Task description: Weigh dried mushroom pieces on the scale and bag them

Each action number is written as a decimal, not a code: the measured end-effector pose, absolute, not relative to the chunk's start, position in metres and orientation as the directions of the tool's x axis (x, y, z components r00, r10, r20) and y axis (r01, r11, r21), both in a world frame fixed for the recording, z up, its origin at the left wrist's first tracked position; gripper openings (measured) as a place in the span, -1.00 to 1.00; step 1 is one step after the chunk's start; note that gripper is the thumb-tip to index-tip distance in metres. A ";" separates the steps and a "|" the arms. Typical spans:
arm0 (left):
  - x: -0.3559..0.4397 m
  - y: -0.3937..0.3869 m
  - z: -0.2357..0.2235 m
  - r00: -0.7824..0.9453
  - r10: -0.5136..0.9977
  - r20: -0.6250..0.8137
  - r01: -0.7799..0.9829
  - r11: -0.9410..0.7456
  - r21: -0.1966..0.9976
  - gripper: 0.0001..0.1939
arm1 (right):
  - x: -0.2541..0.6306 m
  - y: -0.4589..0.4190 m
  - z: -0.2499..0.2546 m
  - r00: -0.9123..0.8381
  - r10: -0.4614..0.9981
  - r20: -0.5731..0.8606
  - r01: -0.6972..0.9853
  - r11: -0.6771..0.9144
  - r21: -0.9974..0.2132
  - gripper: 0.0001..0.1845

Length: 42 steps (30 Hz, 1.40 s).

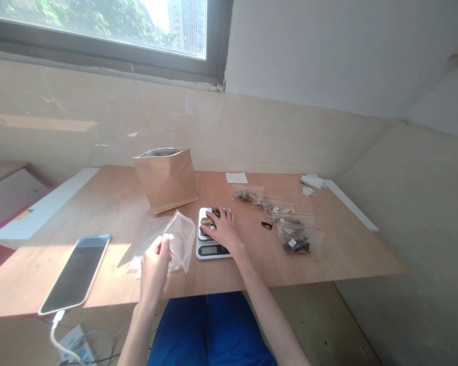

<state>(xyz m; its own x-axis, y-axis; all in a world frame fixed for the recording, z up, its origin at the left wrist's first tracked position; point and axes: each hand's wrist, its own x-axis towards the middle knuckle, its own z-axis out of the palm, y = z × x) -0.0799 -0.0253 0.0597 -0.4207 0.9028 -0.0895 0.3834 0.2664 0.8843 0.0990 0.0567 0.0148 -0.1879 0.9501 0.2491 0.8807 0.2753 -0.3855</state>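
My left hand is closed on the edge of a clear plastic bag, which hangs with its mouth spread toward the scale. More clear bags lie flat beneath and beside that hand. Over the white digital kitchen scale, my right hand reaches with fingers apart, touching brown dried pieces on its plate. They resemble dried mushroom slices, though the exact kind is unclear. Some pieces are hidden under the fingers. The scale's display is too faint to read.
A brown paper pouch stands behind the scale, its top gaping. Filled zip bags line the right side, near one loose dark piece. A charging phone lies left. White paper and scraps sit at the back.
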 end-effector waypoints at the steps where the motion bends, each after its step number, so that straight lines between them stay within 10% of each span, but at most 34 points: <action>1: -0.080 -0.025 0.059 -0.417 0.905 -0.085 0.381 0.259 0.888 -0.56 | 0.099 0.057 0.012 -0.194 0.946 0.259 0.886 0.282 -0.367 -0.49; 18: -0.079 -0.023 0.052 -0.403 0.911 -0.084 0.369 0.246 0.896 -0.58 | 0.109 0.072 0.016 -0.260 0.914 0.312 0.920 0.332 -0.208 -0.73; 24: -0.077 -0.019 0.048 -0.382 0.918 -0.109 0.380 0.263 0.887 -0.55 | 0.108 0.077 0.029 -0.068 0.918 0.391 0.852 0.258 -0.456 -0.75; 31: -0.068 -0.015 0.053 -0.363 0.930 -0.055 0.518 0.250 0.818 -0.59 | 0.073 0.068 0.087 0.151 0.984 0.096 0.007 0.096 -0.995 -0.55; 36: -0.055 -0.013 0.050 -0.379 0.908 0.177 0.648 0.124 0.751 -0.63 | 0.037 0.055 0.106 -0.168 0.939 -0.300 -0.413 -0.344 -0.843 -0.51; 42: -0.044 -0.017 0.044 -0.376 0.906 0.197 0.505 0.022 0.863 -0.54 | 0.014 0.053 0.085 0.133 0.969 -0.207 -0.470 -0.122 -0.874 -0.50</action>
